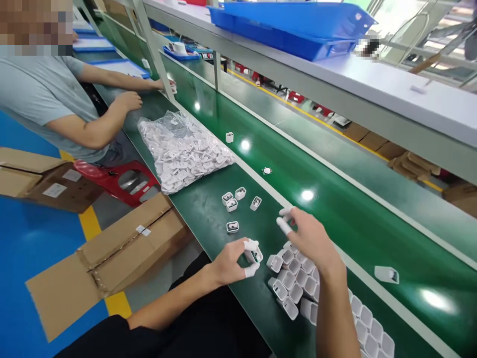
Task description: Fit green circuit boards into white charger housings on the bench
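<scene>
Small case in the left hand (233, 261), nothing seen in the right hand (311, 233)

The small case (255, 255) seems best handled with a light, even pinch on its outer walls, fingertips off the rim so that the mouth stays clear. Too hard a squeeze could make it twist or slip. Working well inside the near edge of the table (208, 211) would keep a dropped piece off the floor, and the right forearm should stay high enough not to nudge the packed cases (296, 292) under it.

The left hand grips the small case between covered thumb and finger, over the table and closer to its near edge than its far one. The right hand is above the far edge, beside the belt (335, 214), its covered fingertips (284, 226) a narrow gap apart; the palm is hidden. Five loose cases (232, 205) sit between the left hand and the bag of white parts (186, 161)
</scene>
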A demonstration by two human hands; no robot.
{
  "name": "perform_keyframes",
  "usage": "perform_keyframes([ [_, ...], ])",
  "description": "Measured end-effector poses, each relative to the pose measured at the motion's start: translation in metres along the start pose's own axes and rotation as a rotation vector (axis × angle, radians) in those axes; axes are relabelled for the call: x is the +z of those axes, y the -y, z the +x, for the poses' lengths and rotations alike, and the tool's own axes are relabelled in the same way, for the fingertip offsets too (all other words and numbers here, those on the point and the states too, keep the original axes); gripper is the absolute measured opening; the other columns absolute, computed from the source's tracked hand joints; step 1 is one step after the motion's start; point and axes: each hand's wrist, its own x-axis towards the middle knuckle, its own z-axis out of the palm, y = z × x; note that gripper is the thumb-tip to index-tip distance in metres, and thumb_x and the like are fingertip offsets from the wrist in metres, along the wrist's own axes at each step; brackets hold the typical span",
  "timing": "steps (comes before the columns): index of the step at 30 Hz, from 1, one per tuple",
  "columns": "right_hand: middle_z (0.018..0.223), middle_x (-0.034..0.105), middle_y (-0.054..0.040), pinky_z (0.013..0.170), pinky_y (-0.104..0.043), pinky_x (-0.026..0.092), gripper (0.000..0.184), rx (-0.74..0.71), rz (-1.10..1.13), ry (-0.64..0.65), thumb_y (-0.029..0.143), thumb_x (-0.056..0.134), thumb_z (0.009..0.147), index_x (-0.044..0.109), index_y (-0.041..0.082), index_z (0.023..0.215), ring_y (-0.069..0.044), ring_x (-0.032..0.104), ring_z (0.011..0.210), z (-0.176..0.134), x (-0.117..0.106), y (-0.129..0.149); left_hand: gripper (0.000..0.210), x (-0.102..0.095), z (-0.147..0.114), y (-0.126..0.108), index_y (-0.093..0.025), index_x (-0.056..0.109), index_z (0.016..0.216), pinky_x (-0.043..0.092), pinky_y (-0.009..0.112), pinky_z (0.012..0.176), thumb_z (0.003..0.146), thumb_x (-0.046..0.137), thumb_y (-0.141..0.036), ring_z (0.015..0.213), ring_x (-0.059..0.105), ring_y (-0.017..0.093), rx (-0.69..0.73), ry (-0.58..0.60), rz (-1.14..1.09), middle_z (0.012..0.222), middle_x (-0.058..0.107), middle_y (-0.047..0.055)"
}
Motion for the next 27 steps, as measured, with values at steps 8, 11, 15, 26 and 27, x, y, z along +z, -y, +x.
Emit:
perform_keyframes([
  [8, 0.152, 0.070, -0.0164, 0.111, -0.051, 0.063, 0.035, 0.064, -0.232, 0.043, 0.030, 0.072, 0.109, 0.070, 0.019, 0.142, -0.032, 0.070, 0.135, 0.240, 0.044, -0.048, 0.051, 0.032, -0.019, 0.044, -0.022, 0.068, 0.124, 0.071, 0.041, 0.099, 0.076, 0.070, -0.004, 0.103, 0.079, 0.026, -0.205, 0.096, -0.019, 0.117, 0.076, 0.008],
  [11, 0.152, 0.069, -0.0128, 0.112, -0.055, 0.065, 0.045, 0.050, -0.232, 0.072, 0.044, 0.077, 0.109, 0.069, 0.020, 0.146, -0.030, 0.073, 0.132, 0.288, 0.064, -0.051, 0.072, 0.036, -0.023, 0.055, -0.020, 0.059, 0.147, 0.061, 0.057, 0.127, 0.078, 0.067, -0.002, 0.145, 0.071, 0.039, -0.149, 0.131, 0.015, 0.149, 0.070, 0.019],
  [15, 0.146, 0.072, -0.0121, 0.106, -0.051, 0.068, 0.042, 0.081, -0.202, 0.089, 0.044, 0.076, 0.110, 0.070, 0.020, 0.143, -0.028, 0.075, 0.125, 0.311, 0.078, -0.059, 0.090, 0.039, -0.027, 0.061, -0.018, 0.039, 0.170, 0.046, 0.064, 0.141, 0.084, 0.059, 0.001, 0.172, 0.045, 0.042, -0.056, 0.139, 0.026, 0.173, 0.050, 0.028],
  [26, 0.104, 0.080, -0.0083, 0.090, -0.044, 0.061, 0.048, 0.164, 0.250, -0.331, 0.046, 0.079, 0.091, 0.078, 0.021, 0.131, -0.023, 0.072, 0.087, 0.156, 0.011, -0.078, 0.083, 0.034, -0.025, 0.058, -0.015, 0.050, 0.163, 0.059, 0.077, 0.120, 0.089, 0.083, -0.032, 0.153, 0.063, 0.052, 0.253, -0.104, 0.057, 0.147, 0.067, 0.028],
  [27, 0.102, 0.081, -0.0085, 0.086, -0.044, 0.060, 0.047, 0.160, 0.313, -0.371, 0.049, 0.081, 0.090, 0.081, 0.022, 0.128, -0.023, 0.073, 0.085, 0.125, 0.001, -0.078, 0.078, 0.032, -0.026, 0.057, -0.017, 0.055, 0.159, 0.060, 0.076, 0.119, 0.088, 0.084, -0.031, 0.150, 0.066, 0.050, 0.252, -0.130, 0.035, 0.144, 0.069, 0.025],
])
